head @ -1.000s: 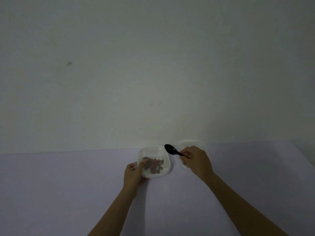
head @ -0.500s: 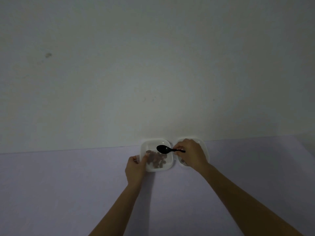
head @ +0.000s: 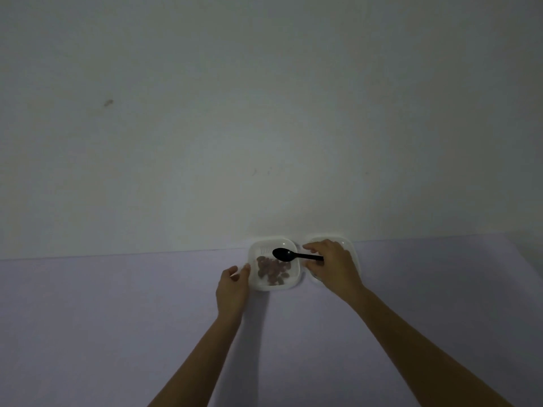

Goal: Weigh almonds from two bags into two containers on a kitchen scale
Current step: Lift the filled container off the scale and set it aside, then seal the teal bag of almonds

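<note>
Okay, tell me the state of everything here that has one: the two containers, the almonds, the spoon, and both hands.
left container: uncovered, upright, partly filled.
almonds: piled loose in the left container.
black spoon: held up, bowl over the left container.
right hand: grips the black spoon's handle.
right container: mostly hidden behind the right hand; contents unseen.
left hand: holds the left container's edge.

No readable text, labels, brands, numbers. Container, spoon, bench, wall: nothing legible; view dim.
</note>
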